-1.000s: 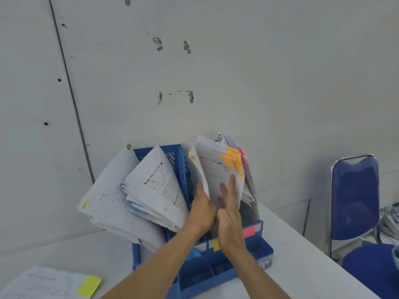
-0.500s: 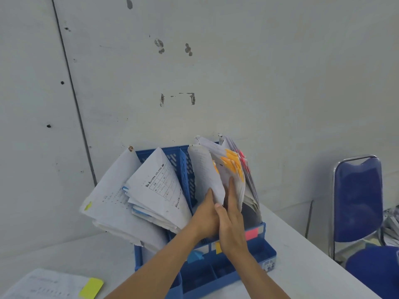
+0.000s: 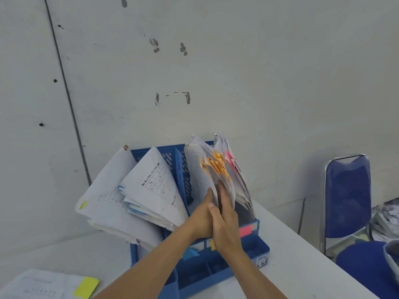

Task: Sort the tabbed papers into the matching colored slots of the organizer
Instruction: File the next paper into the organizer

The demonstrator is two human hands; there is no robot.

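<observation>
Where the tabbed papers stood: in the head view, the bundle of white printed sheets with orange tabs (image 3: 218,167) stood upright at the right of the blue plastic mesh organizer (image 3: 216,275), touching the pink-tabbed sheets (image 3: 229,158) behind it. Which divider bounded it was hidden.
Organizer: it sat on the white tabletop (image 3: 302,266) against the grey wall. More white sheets (image 3: 151,186) leaned out of its left side.
Left hand (image 3: 199,221): one finger lay straight against the front sheet. The rest sat behind the other hand, so a pinch could not be told.
Right hand (image 3: 226,229): its fingers (image 3: 222,190) were straight and close together, slid flat in among the orange-tabbed sheets.
Handling: the paper looked light, thin and floppy. It would probably curl and fan unless supported. The lower edge or mid-height of a sheet seemed the best hold, clear of the tabs, which could tear.
Waiting: a white sheet with a yellow tab (image 3: 86,287) lay flat at the near left.
Change: half a second before, the front sheet had curled leftward, away from the bundle. It was now closed against it, and the hands had drawn nearer each other.
</observation>
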